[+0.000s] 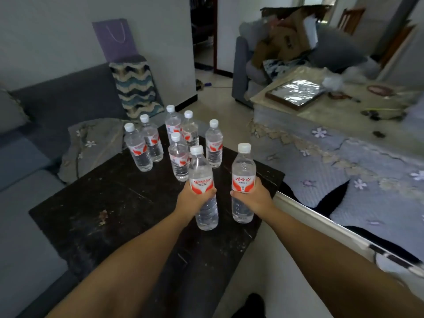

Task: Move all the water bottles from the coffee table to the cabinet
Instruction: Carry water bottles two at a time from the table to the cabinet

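My left hand grips a clear water bottle with a white cap and red label, held upright over the dark coffee table. My right hand grips a second such bottle near the table's right edge. Whether either bottle touches the tabletop I cannot tell. Several more bottles stand on the far part of the table: two at the left, one just behind my left hand's bottle, others further back and one at the right. No cabinet is clearly in view.
A grey sofa with a cushion wraps the table's left side. To the right is a surface under a flowered cloth carrying a tray. An armchair piled with cardboard and a doorway lie beyond.
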The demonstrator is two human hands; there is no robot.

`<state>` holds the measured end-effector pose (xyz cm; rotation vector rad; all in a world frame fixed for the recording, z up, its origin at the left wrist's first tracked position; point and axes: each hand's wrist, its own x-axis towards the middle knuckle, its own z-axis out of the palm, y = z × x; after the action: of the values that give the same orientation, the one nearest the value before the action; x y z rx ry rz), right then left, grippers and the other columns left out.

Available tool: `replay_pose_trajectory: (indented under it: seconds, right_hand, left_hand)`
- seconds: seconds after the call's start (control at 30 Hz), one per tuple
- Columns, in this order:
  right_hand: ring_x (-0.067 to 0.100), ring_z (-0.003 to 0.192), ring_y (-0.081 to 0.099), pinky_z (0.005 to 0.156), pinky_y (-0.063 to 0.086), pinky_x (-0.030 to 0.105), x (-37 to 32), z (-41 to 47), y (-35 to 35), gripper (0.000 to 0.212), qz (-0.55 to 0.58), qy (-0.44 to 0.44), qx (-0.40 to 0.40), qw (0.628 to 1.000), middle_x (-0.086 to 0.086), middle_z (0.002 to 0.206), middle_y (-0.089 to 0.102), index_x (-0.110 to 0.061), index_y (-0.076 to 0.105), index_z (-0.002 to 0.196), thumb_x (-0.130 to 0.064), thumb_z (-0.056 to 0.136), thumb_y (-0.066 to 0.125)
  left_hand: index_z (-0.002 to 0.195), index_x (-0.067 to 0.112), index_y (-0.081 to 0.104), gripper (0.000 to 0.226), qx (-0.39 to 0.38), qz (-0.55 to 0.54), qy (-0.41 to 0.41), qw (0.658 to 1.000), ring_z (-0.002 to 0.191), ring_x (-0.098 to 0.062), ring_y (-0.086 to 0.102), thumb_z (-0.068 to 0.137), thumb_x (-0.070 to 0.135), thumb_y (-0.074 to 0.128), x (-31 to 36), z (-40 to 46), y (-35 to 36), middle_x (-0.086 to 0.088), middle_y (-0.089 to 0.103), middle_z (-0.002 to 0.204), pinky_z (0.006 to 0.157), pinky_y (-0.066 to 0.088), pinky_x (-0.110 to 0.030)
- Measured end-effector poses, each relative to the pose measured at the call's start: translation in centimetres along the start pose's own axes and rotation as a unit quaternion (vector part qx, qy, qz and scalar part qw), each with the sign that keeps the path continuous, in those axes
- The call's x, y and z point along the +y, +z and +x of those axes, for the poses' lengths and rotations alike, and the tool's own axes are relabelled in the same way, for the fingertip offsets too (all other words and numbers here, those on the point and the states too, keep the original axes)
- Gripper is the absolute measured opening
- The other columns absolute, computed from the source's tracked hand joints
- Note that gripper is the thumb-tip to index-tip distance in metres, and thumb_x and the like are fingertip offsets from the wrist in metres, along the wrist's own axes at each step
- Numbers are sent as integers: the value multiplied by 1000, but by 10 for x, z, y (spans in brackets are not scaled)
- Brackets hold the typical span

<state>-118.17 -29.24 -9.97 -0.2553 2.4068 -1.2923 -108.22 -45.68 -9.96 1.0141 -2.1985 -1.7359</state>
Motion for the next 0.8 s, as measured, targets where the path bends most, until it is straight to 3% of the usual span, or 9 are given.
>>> replay_pose_trajectory:
  seconds: [0.13,0.2,0.4,0.5,0.63,0.7,0.73,0.8]
  right_hand:
    - [25,121,58,101,46,40,21,-28,-37,71,3,9,54,999,5,129,59,-18,43,132,-31,73,82]
    - [23,117,59,95,46,33,38,-45,-57,68,12,12,76,997,4,126,61,-17,46,130,-29,74,82]
    - [16,99,63,86,47,27,107,-127,-126,59,35,55,165,984,0,109,65,-16,55,121,-29,72,82]
    - [19,99,66,85,50,30,139,-173,-149,63,48,86,201,975,-1,108,68,-19,54,119,-39,67,82]
    - [18,99,66,88,51,31,181,-251,-174,58,57,120,238,962,-2,106,68,-17,56,117,-38,69,81]
    - [16,97,64,88,49,28,207,-305,-183,52,70,147,258,952,-5,105,65,-17,54,113,-34,72,81]
    - [16,98,64,87,48,28,224,-343,-188,56,76,176,276,942,-5,106,65,-17,53,118,-35,72,81]
    - [18,99,66,86,50,28,244,-384,-192,66,84,215,296,927,-3,110,67,-19,53,122,-45,68,80]
  left_hand:
    - [128,18,52,63,-58,17,12,998,109,-20,63,74,33,80,15,-15,32,-1,66,118,100,50,-43]
    - [129,18,50,64,-93,35,20,995,111,-20,61,74,34,79,21,-26,52,-1,64,119,100,49,-43]
    - [125,19,51,60,-210,79,68,972,103,-17,62,74,34,79,30,-87,130,0,64,115,85,50,-32]
    - [124,19,53,63,-243,96,83,962,103,-20,65,70,37,81,26,-124,163,-2,66,115,93,53,-39]
    - [100,25,62,29,-310,108,100,939,87,-14,66,76,23,79,15,-190,202,2,70,98,82,51,-30]
    - [87,30,62,22,-356,117,104,921,80,-10,65,75,23,79,4,-233,222,10,68,86,75,49,-25]
    - [87,30,64,25,-382,133,115,907,81,-11,67,69,32,81,-2,-264,235,10,70,86,74,52,-25]
    - [99,28,67,56,-411,163,114,890,86,-14,71,50,52,79,-15,-293,253,5,74,93,80,57,-30]
